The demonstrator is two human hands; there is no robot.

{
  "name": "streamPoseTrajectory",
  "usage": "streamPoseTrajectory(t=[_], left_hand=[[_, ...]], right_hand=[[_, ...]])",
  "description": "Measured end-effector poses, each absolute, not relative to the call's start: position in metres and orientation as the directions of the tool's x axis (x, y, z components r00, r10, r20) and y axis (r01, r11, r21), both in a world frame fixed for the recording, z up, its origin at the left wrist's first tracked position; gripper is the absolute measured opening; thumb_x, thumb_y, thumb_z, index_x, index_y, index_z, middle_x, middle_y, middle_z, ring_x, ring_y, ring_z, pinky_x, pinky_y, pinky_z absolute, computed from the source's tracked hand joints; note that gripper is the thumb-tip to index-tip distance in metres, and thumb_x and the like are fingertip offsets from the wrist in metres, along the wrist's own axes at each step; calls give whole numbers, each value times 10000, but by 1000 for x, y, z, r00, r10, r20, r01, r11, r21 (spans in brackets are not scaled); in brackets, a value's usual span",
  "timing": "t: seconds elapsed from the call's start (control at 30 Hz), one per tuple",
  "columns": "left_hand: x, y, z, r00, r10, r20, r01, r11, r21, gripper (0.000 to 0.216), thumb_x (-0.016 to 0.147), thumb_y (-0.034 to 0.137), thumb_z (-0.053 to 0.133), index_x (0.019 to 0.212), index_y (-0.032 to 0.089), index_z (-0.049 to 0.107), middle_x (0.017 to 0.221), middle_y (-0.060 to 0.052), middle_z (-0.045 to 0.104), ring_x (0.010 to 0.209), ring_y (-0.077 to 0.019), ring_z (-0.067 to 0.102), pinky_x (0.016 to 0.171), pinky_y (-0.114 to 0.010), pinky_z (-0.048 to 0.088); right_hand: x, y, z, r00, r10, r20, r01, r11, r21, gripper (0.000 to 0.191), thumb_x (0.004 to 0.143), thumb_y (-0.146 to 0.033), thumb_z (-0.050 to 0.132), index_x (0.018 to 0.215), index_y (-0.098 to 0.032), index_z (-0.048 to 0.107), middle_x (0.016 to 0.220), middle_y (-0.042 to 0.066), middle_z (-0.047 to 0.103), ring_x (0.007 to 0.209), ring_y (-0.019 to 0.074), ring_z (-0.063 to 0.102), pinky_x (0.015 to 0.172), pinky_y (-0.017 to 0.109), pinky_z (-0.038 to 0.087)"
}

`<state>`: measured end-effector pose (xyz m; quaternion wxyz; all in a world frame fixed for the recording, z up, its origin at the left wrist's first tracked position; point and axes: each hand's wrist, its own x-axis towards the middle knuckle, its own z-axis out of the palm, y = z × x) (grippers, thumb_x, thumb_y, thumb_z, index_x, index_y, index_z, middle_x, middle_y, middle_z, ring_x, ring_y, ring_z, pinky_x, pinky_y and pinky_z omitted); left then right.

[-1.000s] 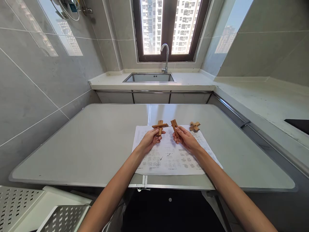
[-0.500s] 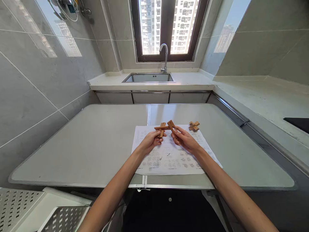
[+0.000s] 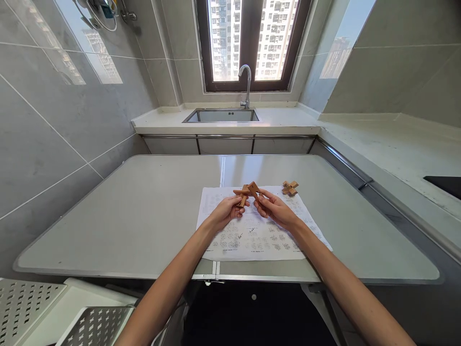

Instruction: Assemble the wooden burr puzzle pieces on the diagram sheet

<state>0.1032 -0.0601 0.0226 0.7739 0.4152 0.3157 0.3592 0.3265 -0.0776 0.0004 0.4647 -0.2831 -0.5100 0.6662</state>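
My left hand [image 3: 230,209] is closed on crossed wooden puzzle pieces [image 3: 243,198], one roughly upright and another lying across it. In my right hand [image 3: 272,206], the fingers pinch a slotted wooden puzzle piece [image 3: 253,188], tilted and meeting the end of the crosswise piece. Whether the pieces interlock I cannot tell. Both hands are over a white printed sheet [image 3: 248,242] with small line diagrams. Beyond the right hand, an assembled wooden burr puzzle [image 3: 290,188] rests at the sheet's far right corner.
The sheet lies on a pale folding table [image 3: 108,221] with a centre seam. Behind it is a counter with a sink [image 3: 221,116] and a faucet [image 3: 246,86] under a window. A white perforated rack [image 3: 29,307] stands low at left.
The slotted piece in my right hand has shifted slightly left and down, closer to the pieces in my left hand. The left-hand pieces have turned a little and moved slightly right.
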Motion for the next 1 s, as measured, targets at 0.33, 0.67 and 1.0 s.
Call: streamPoseTrajectory(t=[0.33, 0.67, 1.0], left_hand=[[104, -61, 23, 584, 791, -185, -280, 410, 868, 219, 912, 317, 721, 973, 122, 641, 929, -59, 639, 593, -68, 504, 527, -193, 420], [102, -61, 24, 642, 748, -168, -324, 464, 825, 176, 935, 315, 663, 918, 174, 559, 788, 40, 464, 533, -60, 358, 537, -189, 393], [101, -61, 26, 634, 758, -155, -314, 435, 844, 183, 943, 335, 647, 923, 182, 548, 762, 47, 445, 538, -68, 359, 537, -188, 382]], right_hand=[[325, -80, 5, -405, 909, 104, -307, -28, -951, 488, 961, -462, 738, 1382, -237, 635, 872, 5, 634, 598, 114, 462, 568, 286, 349], [326, -82, 13, -420, 905, 66, -310, -75, -948, 458, 949, -450, 750, 1339, -243, 629, 933, 27, 641, 626, 120, 498, 532, 270, 367], [327, -81, 14, -404, 914, 32, -319, -108, -942, 388, 896, -435, 801, 1191, -222, 669, 984, 52, 702, 718, 152, 673, 580, 266, 477]])
